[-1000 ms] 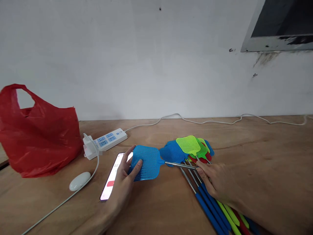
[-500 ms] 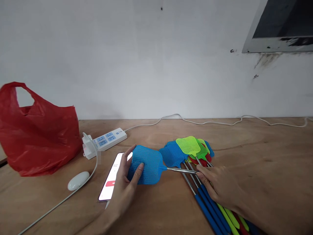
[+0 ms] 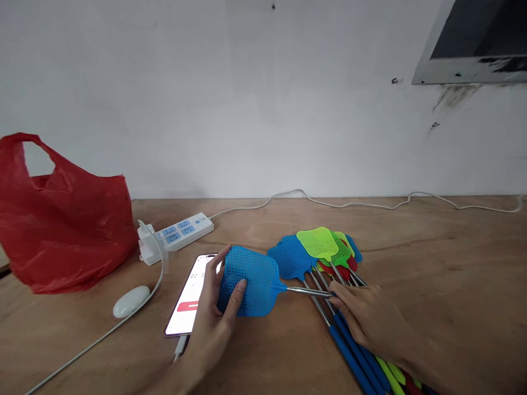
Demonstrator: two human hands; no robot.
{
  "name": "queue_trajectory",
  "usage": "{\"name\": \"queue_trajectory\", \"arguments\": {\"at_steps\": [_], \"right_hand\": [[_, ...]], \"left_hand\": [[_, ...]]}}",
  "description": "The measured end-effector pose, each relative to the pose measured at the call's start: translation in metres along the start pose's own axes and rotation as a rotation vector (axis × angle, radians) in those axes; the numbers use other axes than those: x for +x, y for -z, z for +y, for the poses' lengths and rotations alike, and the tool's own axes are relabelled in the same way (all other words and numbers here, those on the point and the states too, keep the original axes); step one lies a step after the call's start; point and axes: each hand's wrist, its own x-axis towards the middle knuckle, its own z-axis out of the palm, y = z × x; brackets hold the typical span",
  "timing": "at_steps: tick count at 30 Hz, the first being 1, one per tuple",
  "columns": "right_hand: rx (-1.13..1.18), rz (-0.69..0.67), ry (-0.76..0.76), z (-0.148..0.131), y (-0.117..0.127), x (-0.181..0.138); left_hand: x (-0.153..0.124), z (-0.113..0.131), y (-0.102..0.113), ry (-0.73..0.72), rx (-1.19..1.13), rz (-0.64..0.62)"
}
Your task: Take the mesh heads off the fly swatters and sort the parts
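A blue fly swatter [image 3: 253, 282] with a perforated square head and a metal rod is held between both hands above the table. My left hand [image 3: 218, 307] is closed round the head's left side, thumb on its face and fingers behind. At the right end of the rod, my right hand [image 3: 362, 310] pinches the shaft; its grip end is hidden by that hand. Under and beyond the right hand lies a pile of fly swatters [image 3: 317, 244] in blue, yellow-green, green and red, their handles running toward the lower right.
Behind my left hand lies a lit phone [image 3: 187, 305] with a cable plugged in. A white power strip [image 3: 187, 230], a white mouse-shaped device [image 3: 132, 302] and a red plastic bag [image 3: 66, 230] stand farther left. A thin white cable [image 3: 346, 206] runs along the wall.
The held swatter has shifted slightly right and down, and its rod shows a little shorter. Both hands keep their hold. More of the phone's screen shows.
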Motion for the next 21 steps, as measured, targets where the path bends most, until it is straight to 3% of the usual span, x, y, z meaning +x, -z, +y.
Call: {"name": "queue_trajectory", "arguments": {"at_steps": [7,12,17,19,21], "right_hand": [[0.058,-0.048,0.020,-0.007,0.012,0.008],[0.069,-0.088,0.044,-0.009,0.013,0.012],[0.021,-0.057,0.025,-0.007,0.008,0.009],[0.030,-0.047,0.022,-0.008,0.007,0.008],[0.036,-0.028,0.030,-0.010,0.006,0.008]], "left_hand": [[-0.002,-0.001,-0.002,-0.020,0.005,-0.082],[-0.004,-0.006,-0.007,-0.118,0.182,-0.126],[0.003,0.002,0.002,-0.460,0.495,-0.097],[0.008,0.010,0.005,-0.644,0.576,-0.205],[0.013,0.020,0.003,-0.747,0.649,-0.388]]}}
